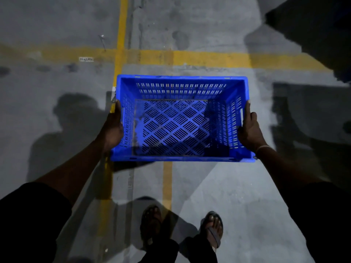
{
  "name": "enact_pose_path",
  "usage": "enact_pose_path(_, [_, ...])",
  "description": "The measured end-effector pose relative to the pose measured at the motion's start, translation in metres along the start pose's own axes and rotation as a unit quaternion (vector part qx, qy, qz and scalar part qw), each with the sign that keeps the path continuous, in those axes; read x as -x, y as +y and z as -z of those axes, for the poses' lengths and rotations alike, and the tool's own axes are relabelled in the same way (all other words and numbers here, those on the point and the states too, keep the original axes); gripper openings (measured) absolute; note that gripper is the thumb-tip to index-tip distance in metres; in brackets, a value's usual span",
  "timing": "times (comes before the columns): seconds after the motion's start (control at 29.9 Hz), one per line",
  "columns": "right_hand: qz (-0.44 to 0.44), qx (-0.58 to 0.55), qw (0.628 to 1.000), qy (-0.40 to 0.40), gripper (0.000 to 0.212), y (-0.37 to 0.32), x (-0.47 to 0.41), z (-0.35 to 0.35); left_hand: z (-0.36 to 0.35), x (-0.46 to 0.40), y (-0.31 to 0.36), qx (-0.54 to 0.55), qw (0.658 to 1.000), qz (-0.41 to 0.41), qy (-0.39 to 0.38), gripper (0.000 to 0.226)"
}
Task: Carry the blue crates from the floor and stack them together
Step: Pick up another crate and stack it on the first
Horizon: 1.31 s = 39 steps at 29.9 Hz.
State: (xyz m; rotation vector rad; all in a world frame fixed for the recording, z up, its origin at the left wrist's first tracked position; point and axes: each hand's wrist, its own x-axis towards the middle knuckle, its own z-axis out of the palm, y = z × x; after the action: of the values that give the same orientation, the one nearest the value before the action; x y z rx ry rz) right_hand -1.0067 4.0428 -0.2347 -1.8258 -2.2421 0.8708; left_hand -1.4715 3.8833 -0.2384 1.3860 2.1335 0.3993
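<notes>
- Crate (181, 118) is off the floor, held level in front of you at arm's length, open side up, empty. Slotted base shows clear through.
- Left hand (113, 128) grips the left short wall: thumb lies along the rim, fingers go out of sight under or behind the wall.
- Right hand (249, 128) grips the right short wall beside the handle slot, fingers curled round the edge. A band sits on that wrist.
- One hand on each end keeps the load balanced and the rim flat, which should help it seat squarely on another crate.
- Floor (57, 114) below is grey concrete with yellow lines (210, 58) crossing under the crate. Your sandalled feet (212, 228) are mid-stride.
- No other crate or stack in view; dark shapes at upper right can't be made out.
- Judgement: you're in the carry leg, stacking not yet done.
</notes>
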Motion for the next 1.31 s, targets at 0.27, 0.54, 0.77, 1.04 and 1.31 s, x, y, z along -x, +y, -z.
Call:
enact_pose_path(0.27, [-0.01,0.064,0.997,-0.032,0.102,-0.003,0.0,0.007,0.013,-0.007,-0.011,-0.025,0.996,0.036,-0.074,0.096])
enact_pose_path(0.54, [-0.05,0.136,0.989,0.013,0.107,-0.006,0.052,-0.025,-0.011,0.035,-0.011,-0.181,0.98,-0.03,-0.084,0.075])
enact_pose_path(0.77, [-0.077,0.1,0.987,-0.103,0.119,-0.001,0.035,-0.002,0.03,0.034,0.025,-0.175,0.968,0.084,-0.158,0.103])
enact_pose_path(1.04, [-0.095,0.042,0.988,-0.117,0.117,-0.114,0.121,0.061,0.129,0.123,0.07,-0.134,0.965,0.068,-0.215,0.098])
enact_pose_path(1.31, [-0.056,0.041,0.99,-0.12,0.104,-0.203,0.235,0.141,0.207,0.261,0.127,-0.111,0.969,0.018,-0.221,0.089])
